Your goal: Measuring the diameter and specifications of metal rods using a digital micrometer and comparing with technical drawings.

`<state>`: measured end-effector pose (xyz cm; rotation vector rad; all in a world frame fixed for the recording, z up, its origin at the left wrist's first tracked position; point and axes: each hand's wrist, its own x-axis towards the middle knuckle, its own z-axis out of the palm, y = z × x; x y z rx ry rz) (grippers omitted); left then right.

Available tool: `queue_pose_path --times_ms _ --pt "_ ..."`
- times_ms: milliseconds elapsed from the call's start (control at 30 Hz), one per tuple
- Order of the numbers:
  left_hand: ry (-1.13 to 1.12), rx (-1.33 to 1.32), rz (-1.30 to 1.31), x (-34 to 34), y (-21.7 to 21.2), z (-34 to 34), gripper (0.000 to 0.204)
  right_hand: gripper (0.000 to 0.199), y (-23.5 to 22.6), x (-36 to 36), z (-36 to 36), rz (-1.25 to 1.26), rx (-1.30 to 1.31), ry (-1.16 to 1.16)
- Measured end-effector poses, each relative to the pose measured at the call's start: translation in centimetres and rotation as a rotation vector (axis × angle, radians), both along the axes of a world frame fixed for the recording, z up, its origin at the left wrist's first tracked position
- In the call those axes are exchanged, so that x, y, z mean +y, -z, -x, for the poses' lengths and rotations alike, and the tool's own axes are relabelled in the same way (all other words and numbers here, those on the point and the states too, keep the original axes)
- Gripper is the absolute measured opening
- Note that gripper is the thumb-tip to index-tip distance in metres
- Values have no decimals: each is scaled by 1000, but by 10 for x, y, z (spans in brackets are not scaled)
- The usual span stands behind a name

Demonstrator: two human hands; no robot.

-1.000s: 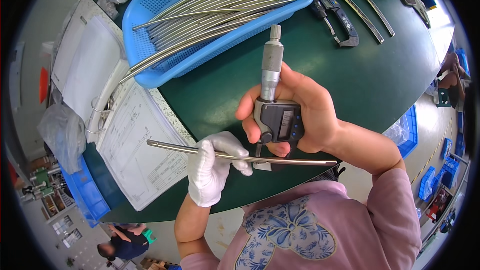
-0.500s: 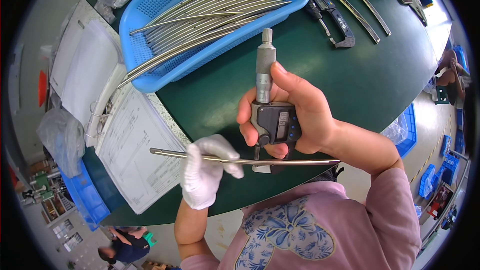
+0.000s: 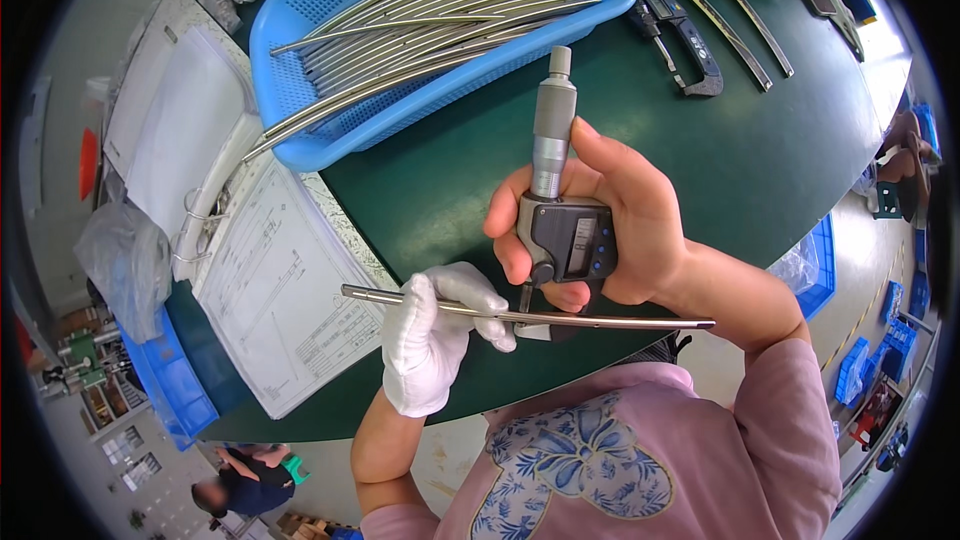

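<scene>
My left hand (image 3: 432, 335), in a white glove, pinches a thin, slightly curved metal rod (image 3: 620, 322) between thumb and fingers. The rod lies roughly level across the front of the table. My bare right hand (image 3: 640, 215) is wrapped round a digital micrometer (image 3: 567, 238), whose thimble points up and away from me. The lower end of the micrometer meets the rod just right of my gloved fingers; whether its jaws touch the metal I cannot tell. Many similar rods (image 3: 440, 25) lie in a blue perforated basket (image 3: 390, 130) beyond my hands.
A second digital micrometer (image 3: 690, 50) lies at the far right, beside two long metal strips (image 3: 740, 10). On the left, an open ring binder with printed drawings (image 3: 285, 290) rests on the green table (image 3: 420, 190). A clear plastic bag (image 3: 125, 255) sits by the binder.
My left hand and the rod have shifted right, the rod sliding along past the micrometer. The micrometer in my right hand has also moved slightly right and its display reads differently.
</scene>
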<state>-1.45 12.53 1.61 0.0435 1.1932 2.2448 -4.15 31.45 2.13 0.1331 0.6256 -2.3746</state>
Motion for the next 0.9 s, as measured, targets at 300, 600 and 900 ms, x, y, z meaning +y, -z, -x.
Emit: queue_pose_path --times_ms 300,600,900 --pt "-40 -16 50 -5 -2 5 59 64 -3 0 1 -74 10 -34" --pt "-247 20 141 2 -11 7 51 68 -1 1 1 -44 13 -9" --pt "-224 -15 -23 -4 -6 5 55 68 -3 1 2 -59 -26 -10"
